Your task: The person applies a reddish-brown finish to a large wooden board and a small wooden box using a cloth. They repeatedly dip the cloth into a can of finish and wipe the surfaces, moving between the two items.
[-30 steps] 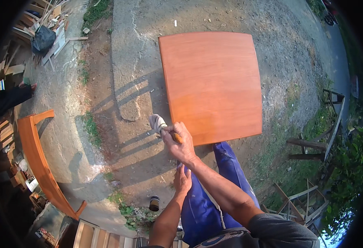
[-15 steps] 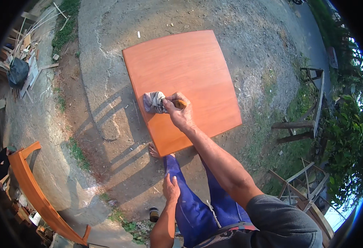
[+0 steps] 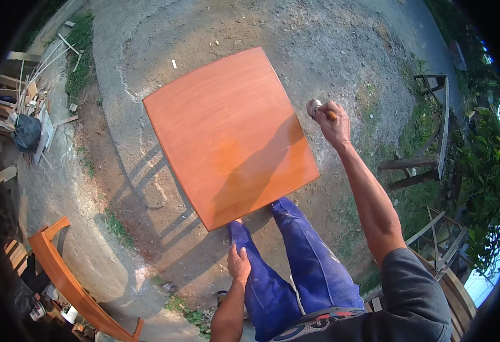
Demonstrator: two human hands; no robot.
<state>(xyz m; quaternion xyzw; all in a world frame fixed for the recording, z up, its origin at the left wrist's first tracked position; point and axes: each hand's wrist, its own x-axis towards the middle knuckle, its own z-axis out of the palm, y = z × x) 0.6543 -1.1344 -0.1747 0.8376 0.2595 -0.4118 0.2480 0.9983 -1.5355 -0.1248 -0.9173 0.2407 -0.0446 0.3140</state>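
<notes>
A square wooden tabletop point(image 3: 227, 114), reddish-brown with gently curved edges, stands before my knees. Its near part shows wetter, more orange patches. Past its right edge, over the ground, my right hand point(image 3: 334, 122) grips a brush point(image 3: 315, 107) by its orange-brown handle; the head looks whitish and cloth-wrapped, apart from the wood. My left hand point(image 3: 239, 263) rests against my left leg near the knee, holding nothing, fingers stretched out and thumb up. Beside my left forearm, a small dark can point(image 3: 221, 296) is partly hidden.
A long curved orange-brown wooden piece point(image 3: 70, 282) lies at lower left. Far left are scrap wood point(image 3: 25, 94) and a black plastic bag point(image 3: 27, 132). On the right stand a wooden frame point(image 3: 412, 163) and more timber frames point(image 3: 443, 245), with leafy bushes point(image 3: 483, 194) behind.
My right hand has lifted the brush off the tabletop's left side and carried it right, beyond the right edge. The view has shifted a little. My left hand stays at the leg.
</notes>
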